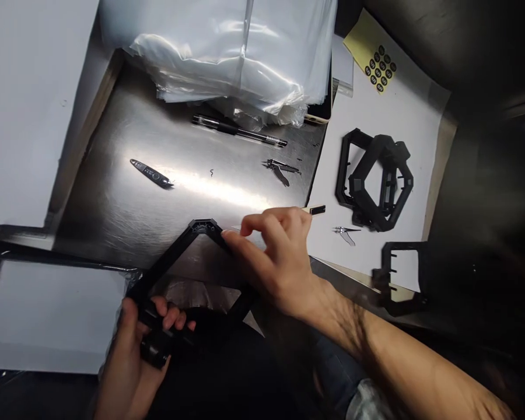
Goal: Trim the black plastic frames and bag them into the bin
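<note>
My left hand is closed around the lower left corner of a black plastic frame, near a chunky black knob-like part. The frame is tilted, its angled corner pointing away from me. Curled over the frame's right side is my right hand, its thumb tip against the frame's edge. From behind those fingers sticks out a slim beige stick with a black end, which the hand appears to grip. Its middle is hidden by the fingers. The frame's lower right part is in shadow and partly covered by my right hand.
Clear plastic bags are stacked at the back. A pen, small black-handled cutter and small nippers lie on the metal table. More black frames, another small tool and yellow sticker sheet are at right.
</note>
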A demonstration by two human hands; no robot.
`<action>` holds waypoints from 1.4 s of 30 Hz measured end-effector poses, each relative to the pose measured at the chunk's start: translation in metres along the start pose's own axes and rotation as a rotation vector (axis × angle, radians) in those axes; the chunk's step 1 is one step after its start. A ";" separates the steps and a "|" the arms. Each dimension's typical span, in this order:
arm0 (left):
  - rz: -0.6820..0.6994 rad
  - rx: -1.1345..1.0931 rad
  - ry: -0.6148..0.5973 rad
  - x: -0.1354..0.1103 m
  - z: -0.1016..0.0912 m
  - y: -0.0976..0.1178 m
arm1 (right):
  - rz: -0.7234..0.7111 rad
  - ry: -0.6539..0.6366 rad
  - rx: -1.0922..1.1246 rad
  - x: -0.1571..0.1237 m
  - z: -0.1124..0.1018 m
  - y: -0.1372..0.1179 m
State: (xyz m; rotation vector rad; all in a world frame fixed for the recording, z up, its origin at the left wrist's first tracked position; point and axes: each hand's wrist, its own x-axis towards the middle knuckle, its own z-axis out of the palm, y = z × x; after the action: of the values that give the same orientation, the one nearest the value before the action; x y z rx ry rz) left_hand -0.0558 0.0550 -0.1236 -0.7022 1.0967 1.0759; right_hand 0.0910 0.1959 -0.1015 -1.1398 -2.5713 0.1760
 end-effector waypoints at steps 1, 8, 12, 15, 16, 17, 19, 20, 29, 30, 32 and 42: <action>-0.012 -0.012 -0.009 0.001 -0.001 0.000 | -0.024 -0.011 0.022 0.005 0.002 -0.008; 0.051 0.027 -0.017 -0.001 0.003 0.000 | -0.231 -0.203 -0.067 0.021 0.019 -0.021; 0.015 0.002 0.000 -0.002 0.002 0.000 | -0.260 -0.231 -0.117 0.024 0.019 -0.022; 0.030 -0.014 0.052 -0.005 0.006 0.000 | -0.289 -0.247 -0.127 0.028 0.018 -0.025; 0.041 -0.007 0.072 -0.006 0.008 0.000 | -0.295 -0.257 -0.127 0.028 0.017 -0.025; 0.045 0.003 0.079 -0.006 0.009 0.000 | -0.297 -0.266 -0.125 0.029 0.017 -0.026; 0.048 0.014 0.059 -0.006 0.011 0.000 | -0.302 -0.272 -0.125 0.030 0.018 -0.026; 0.052 0.019 0.039 -0.005 0.011 0.000 | -0.316 -0.264 -0.130 0.031 0.019 -0.025; 0.024 0.028 0.049 -0.007 0.008 -0.002 | -0.249 -0.343 -0.035 0.022 0.012 -0.018; 0.020 0.027 0.037 -0.007 0.009 -0.002 | -0.248 -0.422 0.033 0.017 0.005 -0.018; 0.025 0.030 0.037 -0.007 0.010 -0.002 | -0.299 -0.647 0.240 0.005 -0.013 -0.020; 0.055 0.029 0.008 -0.007 0.011 -0.002 | -0.255 -0.506 0.194 -0.030 -0.038 -0.013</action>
State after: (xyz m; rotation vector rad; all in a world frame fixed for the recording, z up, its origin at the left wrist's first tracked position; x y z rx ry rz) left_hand -0.0503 0.0617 -0.1136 -0.6568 1.1421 1.1026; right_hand 0.1142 0.1641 -0.0695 -0.7578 -3.0157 0.7161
